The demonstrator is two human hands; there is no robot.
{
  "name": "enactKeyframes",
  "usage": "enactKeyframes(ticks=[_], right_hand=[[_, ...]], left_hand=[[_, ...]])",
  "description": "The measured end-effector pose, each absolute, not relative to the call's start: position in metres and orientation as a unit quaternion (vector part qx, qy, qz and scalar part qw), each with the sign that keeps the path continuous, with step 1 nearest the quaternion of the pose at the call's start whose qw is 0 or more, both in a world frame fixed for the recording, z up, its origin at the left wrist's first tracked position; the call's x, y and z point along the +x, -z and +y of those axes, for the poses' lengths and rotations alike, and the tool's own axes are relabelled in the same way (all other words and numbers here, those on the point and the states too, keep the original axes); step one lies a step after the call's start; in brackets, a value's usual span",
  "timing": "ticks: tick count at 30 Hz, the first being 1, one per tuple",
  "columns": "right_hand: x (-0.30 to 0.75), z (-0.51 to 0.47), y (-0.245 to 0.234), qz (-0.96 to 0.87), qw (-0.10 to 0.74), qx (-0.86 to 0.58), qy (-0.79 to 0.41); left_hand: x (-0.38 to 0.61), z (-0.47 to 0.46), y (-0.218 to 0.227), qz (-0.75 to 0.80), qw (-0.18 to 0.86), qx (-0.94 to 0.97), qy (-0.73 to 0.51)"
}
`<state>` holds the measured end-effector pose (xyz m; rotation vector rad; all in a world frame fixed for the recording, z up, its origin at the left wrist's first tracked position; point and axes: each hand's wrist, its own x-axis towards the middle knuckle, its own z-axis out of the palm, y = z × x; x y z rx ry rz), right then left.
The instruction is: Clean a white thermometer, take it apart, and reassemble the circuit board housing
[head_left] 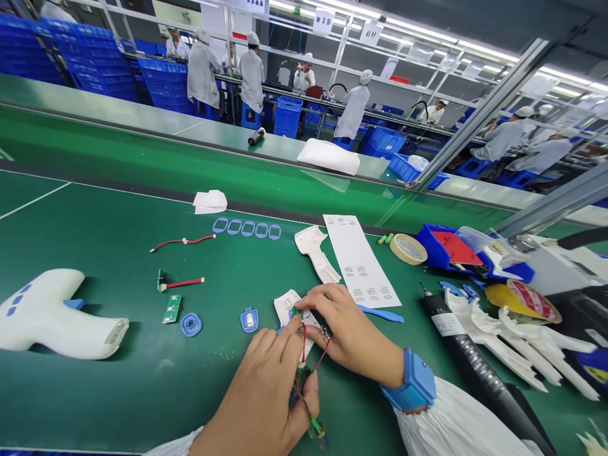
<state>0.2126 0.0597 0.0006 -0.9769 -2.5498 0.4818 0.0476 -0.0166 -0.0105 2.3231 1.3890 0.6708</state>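
You are fitting a wired circuit board (304, 373) into the white shell half (287, 308) at six o'clock on the mat. Your left hand (266, 392) is pinching the board; your right hand (344, 332) is pressing the shell down. Seating the red wires (304, 345) likely calls for care.

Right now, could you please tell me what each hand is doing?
Left hand: closed on a small wired circuit board.
Right hand: fingers pinching the wires at the white plastic shell.

Small wired board (304, 373) half hidden under both hands' fingers (285, 342).
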Motion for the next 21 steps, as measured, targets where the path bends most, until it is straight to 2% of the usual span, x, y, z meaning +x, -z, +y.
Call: enactKeyframes(ticks=[14,21], right_hand=[[0.212,0.065,0.0,-0.895,0.157,-0.357,-0.215],[0.213,0.043,-0.004,-0.903,0.162,-0.373,-0.139]], left_hand=[[0.047,-0.011,0.013,0.479,0.113,0.843,-0.217],[0.045,-0.004,0.016,0.452,0.037,0.85,-0.268]])
